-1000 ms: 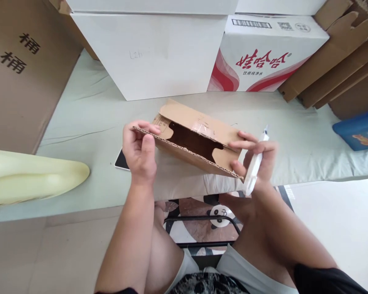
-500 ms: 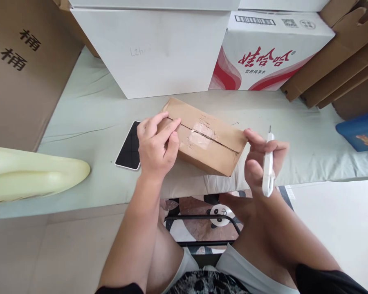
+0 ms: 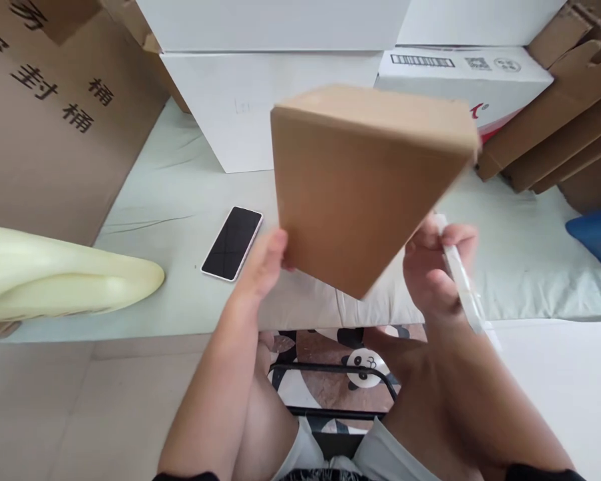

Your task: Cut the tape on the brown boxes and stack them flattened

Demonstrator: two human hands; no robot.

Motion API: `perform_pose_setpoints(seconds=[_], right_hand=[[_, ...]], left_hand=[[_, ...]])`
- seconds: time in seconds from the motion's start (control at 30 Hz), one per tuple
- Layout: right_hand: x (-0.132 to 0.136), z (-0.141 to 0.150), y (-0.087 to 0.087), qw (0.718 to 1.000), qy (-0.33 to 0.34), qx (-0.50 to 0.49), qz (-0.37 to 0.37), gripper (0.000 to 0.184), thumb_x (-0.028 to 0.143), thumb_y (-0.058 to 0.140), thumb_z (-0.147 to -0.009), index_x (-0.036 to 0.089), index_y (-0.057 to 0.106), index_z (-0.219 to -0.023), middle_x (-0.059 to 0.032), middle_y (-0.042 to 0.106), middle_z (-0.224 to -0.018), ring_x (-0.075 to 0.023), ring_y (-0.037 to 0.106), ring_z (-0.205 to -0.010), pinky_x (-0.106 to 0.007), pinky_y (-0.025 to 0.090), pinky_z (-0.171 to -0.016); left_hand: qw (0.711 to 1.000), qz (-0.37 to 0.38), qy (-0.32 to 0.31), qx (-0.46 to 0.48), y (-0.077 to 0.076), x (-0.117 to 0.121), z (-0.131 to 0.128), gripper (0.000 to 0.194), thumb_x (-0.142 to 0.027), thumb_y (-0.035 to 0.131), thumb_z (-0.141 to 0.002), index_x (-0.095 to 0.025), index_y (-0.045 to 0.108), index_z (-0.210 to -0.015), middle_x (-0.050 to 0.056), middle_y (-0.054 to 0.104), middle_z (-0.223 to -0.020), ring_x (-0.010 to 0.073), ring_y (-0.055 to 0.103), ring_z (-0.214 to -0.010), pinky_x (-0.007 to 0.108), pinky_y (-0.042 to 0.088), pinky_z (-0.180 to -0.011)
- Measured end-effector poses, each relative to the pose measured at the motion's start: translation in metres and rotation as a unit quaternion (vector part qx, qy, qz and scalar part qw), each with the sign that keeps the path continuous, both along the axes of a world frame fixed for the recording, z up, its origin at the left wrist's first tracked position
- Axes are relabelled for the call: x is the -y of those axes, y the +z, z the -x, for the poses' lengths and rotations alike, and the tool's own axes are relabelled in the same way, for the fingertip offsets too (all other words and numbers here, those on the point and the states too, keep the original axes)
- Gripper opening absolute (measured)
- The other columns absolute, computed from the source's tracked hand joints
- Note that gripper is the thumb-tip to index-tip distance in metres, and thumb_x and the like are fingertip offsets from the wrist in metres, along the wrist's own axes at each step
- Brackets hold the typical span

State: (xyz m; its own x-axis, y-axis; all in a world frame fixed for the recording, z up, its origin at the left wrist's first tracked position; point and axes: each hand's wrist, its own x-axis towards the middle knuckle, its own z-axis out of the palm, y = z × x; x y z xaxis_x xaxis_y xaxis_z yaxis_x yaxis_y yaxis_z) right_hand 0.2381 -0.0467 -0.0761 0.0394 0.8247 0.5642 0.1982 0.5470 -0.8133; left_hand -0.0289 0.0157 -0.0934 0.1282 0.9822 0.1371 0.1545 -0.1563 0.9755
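Note:
A brown cardboard box (image 3: 350,194) is tilted up in front of me, its plain side toward me and slightly blurred. My left hand (image 3: 268,264) grips its lower left edge, the thumb on the near side and the other fingers mostly hidden. My right hand (image 3: 435,264) is closed around a slim white utility knife (image 3: 463,280); the knife's tip is blurred. The fingertips of that hand are by the box's right edge, and I cannot tell whether they touch it. Left of my left hand, a phone (image 3: 233,242) with a dark screen lies on the pale green cloth (image 3: 180,200).
White cartons (image 3: 210,100) are stacked behind the box, beside a printed white carton (image 3: 501,87). Folded cardboard (image 3: 555,133) leans at the right, near a blue object (image 3: 595,234). A large brown carton (image 3: 55,153) and a pale yellow object (image 3: 70,277) stand at the left.
The box has been lifted off the cloth and tipped up, so its taped top no longer shows. My left hand has moved from its top to its lower edge. The knife has stayed in my right hand.

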Motion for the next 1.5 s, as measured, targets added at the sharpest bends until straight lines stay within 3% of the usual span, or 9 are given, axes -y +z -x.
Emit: perform_pose_setpoints(seconds=[0.13,0.23,0.33,0.43,0.57,0.73,0.87,1.1,1.5], right_hand=[[0.012,-0.006,0.032,0.998,0.016,0.055,0.027,0.038,0.056,0.069,-0.094,0.032,0.043,-0.106,-0.0041,0.064,-0.148,-0.0302,0.041,-0.155,-0.061,0.038,-0.127],[0.018,-0.011,0.039,0.988,0.044,0.120,0.091,0.033,0.043,0.074,-0.094,0.029,0.047,-0.106,-0.0070,0.070,-0.138,-0.0303,0.048,-0.151,-0.057,0.044,-0.125],[0.018,-0.011,0.036,0.979,0.056,0.174,0.091,0.030,0.038,0.074,-0.094,0.028,0.047,-0.104,-0.0090,0.072,-0.136,-0.0309,0.055,-0.145,-0.055,0.051,-0.117],[0.016,-0.002,0.032,0.963,0.092,0.248,0.058,0.029,0.036,0.073,-0.094,0.027,0.046,-0.102,-0.0112,0.069,-0.141,-0.0321,0.054,-0.146,-0.058,0.051,-0.115],[0.015,0.017,0.032,0.944,0.141,0.298,0.003,0.029,0.034,0.073,-0.092,0.026,0.047,-0.100,-0.0114,0.070,-0.138,-0.0330,0.059,-0.141,-0.060,0.047,-0.115],[0.020,0.027,0.041,0.997,-0.010,0.081,-0.009,0.023,0.028,0.070,-0.096,0.025,0.048,-0.087,-0.0021,0.078,-0.085,-0.0242,0.078,-0.093,-0.046,0.060,-0.094],[0.022,0.025,0.053,0.992,-0.086,-0.087,0.024,0.023,0.033,0.069,-0.098,0.025,0.052,-0.085,0.0058,0.061,-0.056,-0.0130,0.053,-0.040,-0.027,0.042,-0.041],[0.026,0.024,0.057,0.987,-0.053,-0.060,0.139,0.046,0.069,0.061,-0.095,0.029,0.062,-0.117,0.0014,0.065,-0.070,-0.0138,0.056,-0.050,-0.026,0.039,-0.041],[0.026,0.028,0.062,0.957,-0.144,0.163,0.190,0.008,0.023,0.072,-0.082,0.020,0.065,-0.080,0.0032,0.062,-0.064,-0.0076,0.051,-0.052,-0.021,0.038,-0.048]], left_hand=[[0.929,0.312,-0.191,0.055,0.002,0.015,-0.019,0.075,-0.090,0.050,-0.083,-0.024,0.076,-0.106,0.012,0.079,-0.095,0.0234,0.073,-0.064,0.028,0.047,-0.040],[0.911,0.363,-0.193,-0.026,0.002,0.015,-0.019,0.060,-0.075,0.055,-0.088,-0.019,0.077,-0.094,0.013,0.080,-0.090,0.0237,0.073,-0.056,0.027,0.039,-0.038],[0.967,0.226,-0.025,-0.112,0.000,0.011,-0.018,0.038,-0.054,0.060,-0.089,-0.019,0.072,-0.083,0.009,0.077,-0.078,0.0213,0.071,-0.059,0.030,0.050,-0.050],[0.976,-0.095,0.187,-0.060,-0.002,0.012,-0.019,0.035,-0.051,0.053,-0.093,-0.021,0.069,-0.101,0.007,0.077,-0.089,0.0229,0.075,-0.083,0.036,0.060,-0.072],[0.920,-0.370,0.072,-0.108,0.001,0.018,-0.024,0.041,-0.049,0.043,-0.098,-0.025,0.071,-0.115,0.008,0.077,-0.119,0.0289,0.068,-0.123,0.052,0.053,-0.111],[0.916,-0.371,-0.017,-0.152,0.002,0.019,-0.027,0.037,-0.035,0.044,-0.098,-0.022,0.071,-0.120,0.010,0.073,-0.129,0.0306,0.060,-0.132,0.054,0.045,-0.119],[0.913,-0.390,-0.004,-0.122,-0.003,0.026,-0.036,0.039,-0.039,0.046,-0.097,-0.018,0.071,-0.118,0.013,0.073,-0.126,0.0317,0.058,-0.130,0.052,0.046,-0.117],[0.907,-0.404,-0.030,-0.120,-0.009,0.045,-0.058,0.047,-0.044,0.041,-0.098,-0.017,0.071,-0.121,0.014,0.074,-0.126,0.0337,0.059,-0.128,0.052,0.047,-0.112],[0.905,-0.412,-0.012,-0.104,-0.015,0.042,-0.063,0.049,-0.047,0.036,-0.099,-0.020,0.072,-0.120,0.012,0.074,-0.123,0.0317,0.062,-0.125,0.052,0.048,-0.112]])
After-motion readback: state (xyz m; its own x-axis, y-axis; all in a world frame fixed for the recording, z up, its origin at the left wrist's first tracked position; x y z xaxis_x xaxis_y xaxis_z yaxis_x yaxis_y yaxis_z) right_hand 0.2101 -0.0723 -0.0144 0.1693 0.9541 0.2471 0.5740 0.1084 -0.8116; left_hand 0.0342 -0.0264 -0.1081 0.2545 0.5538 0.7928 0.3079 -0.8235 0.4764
